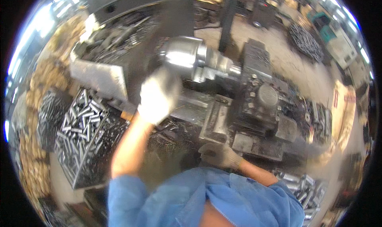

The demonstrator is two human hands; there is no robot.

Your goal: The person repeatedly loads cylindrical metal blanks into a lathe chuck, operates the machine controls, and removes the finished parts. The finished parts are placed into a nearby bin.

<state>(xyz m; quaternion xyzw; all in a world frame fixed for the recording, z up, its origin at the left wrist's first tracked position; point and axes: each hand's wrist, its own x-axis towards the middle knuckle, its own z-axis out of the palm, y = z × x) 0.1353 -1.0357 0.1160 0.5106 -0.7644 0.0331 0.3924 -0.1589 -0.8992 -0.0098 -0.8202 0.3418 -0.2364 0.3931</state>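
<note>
My left hand (159, 97), in a whitish work glove with darkened fingers, is raised just below the shiny metal chuck (183, 55) of a lathe. It is motion-blurred, and its fingertips blend into the dark area by the chuck, so I cannot tell whether they touch it or hold anything. Low in front of my body is my gloved right hand (219, 156), its fingers partly curled, close to the front of the lathe carriage (215, 125). Nothing shows clearly in that hand. To the right of the chuck sits the tool post (267, 95), with bolts around a round cap.
On the left, a metal tray (86, 161) holds several short steel tubes or rods. A flat metal guard (100, 77) stands behind it. More metal parts (309, 191) lie at lower right, near a tan paper sack (343, 116). Dark chips (171, 131) cover the lathe bed.
</note>
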